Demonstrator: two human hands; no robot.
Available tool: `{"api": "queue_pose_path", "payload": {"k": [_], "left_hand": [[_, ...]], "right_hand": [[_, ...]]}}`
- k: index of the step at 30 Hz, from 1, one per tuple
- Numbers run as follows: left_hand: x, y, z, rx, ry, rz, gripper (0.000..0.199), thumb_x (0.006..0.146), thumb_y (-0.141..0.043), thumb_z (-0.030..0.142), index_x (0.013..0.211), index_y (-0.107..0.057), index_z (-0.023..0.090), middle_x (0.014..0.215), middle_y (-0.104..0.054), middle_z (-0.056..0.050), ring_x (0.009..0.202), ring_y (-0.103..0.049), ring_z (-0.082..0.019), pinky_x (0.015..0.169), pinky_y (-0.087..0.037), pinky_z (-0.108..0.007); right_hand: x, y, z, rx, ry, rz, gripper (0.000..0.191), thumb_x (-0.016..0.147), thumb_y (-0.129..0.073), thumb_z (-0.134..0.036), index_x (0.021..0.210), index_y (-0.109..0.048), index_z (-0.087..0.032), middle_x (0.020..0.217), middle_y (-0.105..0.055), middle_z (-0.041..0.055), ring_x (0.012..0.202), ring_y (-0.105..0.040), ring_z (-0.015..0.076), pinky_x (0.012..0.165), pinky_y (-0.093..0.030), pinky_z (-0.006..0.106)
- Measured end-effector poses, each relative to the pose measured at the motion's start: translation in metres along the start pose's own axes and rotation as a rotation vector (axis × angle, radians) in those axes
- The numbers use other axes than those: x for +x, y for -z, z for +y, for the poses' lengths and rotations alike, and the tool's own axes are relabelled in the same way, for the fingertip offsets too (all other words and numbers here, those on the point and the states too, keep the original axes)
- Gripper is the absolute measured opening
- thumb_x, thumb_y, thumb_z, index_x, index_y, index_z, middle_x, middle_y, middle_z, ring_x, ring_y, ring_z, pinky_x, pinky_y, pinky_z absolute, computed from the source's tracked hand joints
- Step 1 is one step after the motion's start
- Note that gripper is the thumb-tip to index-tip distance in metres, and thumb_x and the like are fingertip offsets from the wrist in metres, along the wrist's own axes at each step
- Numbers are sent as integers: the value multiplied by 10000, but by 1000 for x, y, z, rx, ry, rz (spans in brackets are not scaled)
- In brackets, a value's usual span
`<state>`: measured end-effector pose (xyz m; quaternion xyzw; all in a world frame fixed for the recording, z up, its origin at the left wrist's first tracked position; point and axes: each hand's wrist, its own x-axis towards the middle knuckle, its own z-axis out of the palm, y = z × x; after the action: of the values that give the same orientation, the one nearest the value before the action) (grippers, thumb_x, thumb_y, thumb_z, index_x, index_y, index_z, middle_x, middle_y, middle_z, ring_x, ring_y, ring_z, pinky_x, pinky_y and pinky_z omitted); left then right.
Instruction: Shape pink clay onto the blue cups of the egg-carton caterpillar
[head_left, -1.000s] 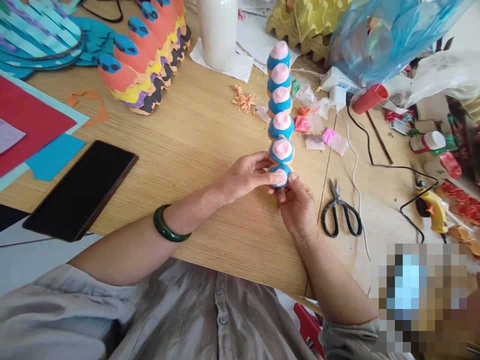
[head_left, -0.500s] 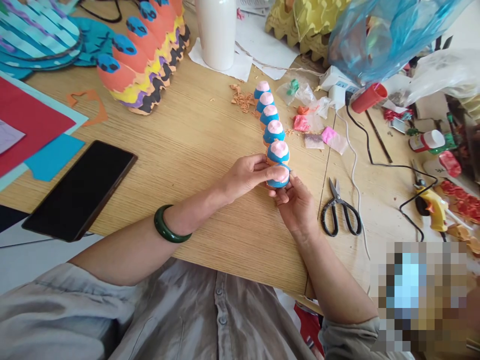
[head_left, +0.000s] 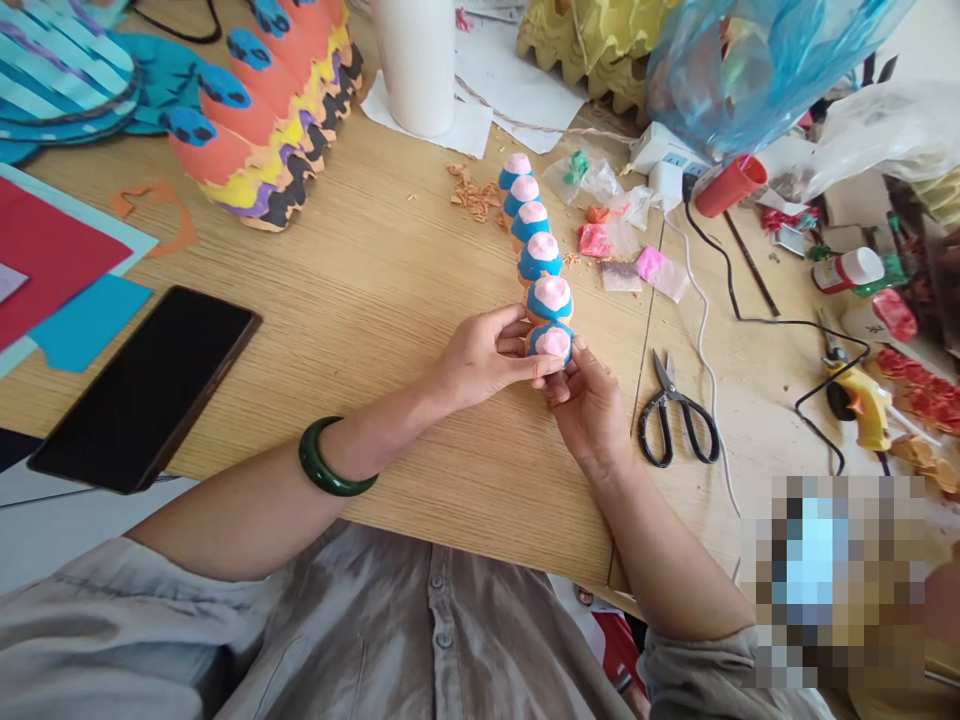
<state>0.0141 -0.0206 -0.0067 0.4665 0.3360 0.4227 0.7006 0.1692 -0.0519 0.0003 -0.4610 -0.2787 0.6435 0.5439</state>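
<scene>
A strip of egg carton [head_left: 540, 255] stretches away from me over the table, its row of cups coated blue with pale pink caps. My left hand [head_left: 480, 358] grips the near end from the left, fingers behind the last cup and thumb along its front lower edge. From the right, my right hand [head_left: 595, 408] pinches the same end cup, with its thumb at the side and fingertips underneath. Both hands are closed on the strip, and the undersides of the cups there are hidden. Black-handled scissors [head_left: 678, 412] lie to the right of my right hand.
A phone [head_left: 146, 390] and coloured paper [head_left: 64, 245] lie left. A painted orange carton [head_left: 270, 120] stands behind them, near a white bottle [head_left: 414, 65]. Clay packets [head_left: 611, 240], cables, a power strip [head_left: 667, 155] and a yellow glue gun [head_left: 862, 405] crowd the right.
My left thumb has slid off the end cup's pink cap down to its front edge, baring the cap. Both hands keep hold of the strip. The whole view has shifted slightly.
</scene>
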Motion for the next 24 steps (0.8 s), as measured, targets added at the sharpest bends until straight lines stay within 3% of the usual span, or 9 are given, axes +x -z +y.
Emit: {"api": "queue_pose_path", "payload": {"k": [5,10,12,19,24], "left_hand": [[2,2,2,-8,1,16,517,729,-977,376,1058,-662,131,1176,-787,-125,1021,-782,-217,832,-634,-302],[7,5,6,-109,16,-105,553,729,-982,354,1155,-706,136,1231,-795,-124,1129,-775,-249,986,-623,-378],[8,6,6,-105,10,-98,542,730,-985,371,1134,-714,132,1209,-803,-124,1121,-778,-250,984,-624,-381],[4,4,4,-6,-19,-17,579,745,-969,420,1190,-729,138,1262,-810,-131,1136,-786,-250,913,-646,-324],[1,0,2,16,-36,34,721,754,-962,439,1342,-703,114,1326,-794,-172,1206,-778,-286,904,-649,-314]], "right_hand": [[2,4,-1,35,-42,-9,268,866,-797,-460,742,-730,-232,584,-586,-64,481,-425,82,574,-547,250],[4,5,-7,29,-38,-12,281,942,-728,-460,767,-717,-241,495,-479,-90,438,-397,90,594,-572,249],[4,4,-7,23,-26,-26,284,949,-724,-472,785,-724,-240,496,-469,-93,440,-398,90,599,-577,249],[0,-2,-1,-5,60,24,293,924,-747,-510,796,-703,-250,710,-668,-62,487,-377,78,650,-609,285],[-4,-5,-1,-45,112,32,351,884,-791,-569,768,-673,-260,596,-565,-77,505,-444,96,658,-604,306]]}}
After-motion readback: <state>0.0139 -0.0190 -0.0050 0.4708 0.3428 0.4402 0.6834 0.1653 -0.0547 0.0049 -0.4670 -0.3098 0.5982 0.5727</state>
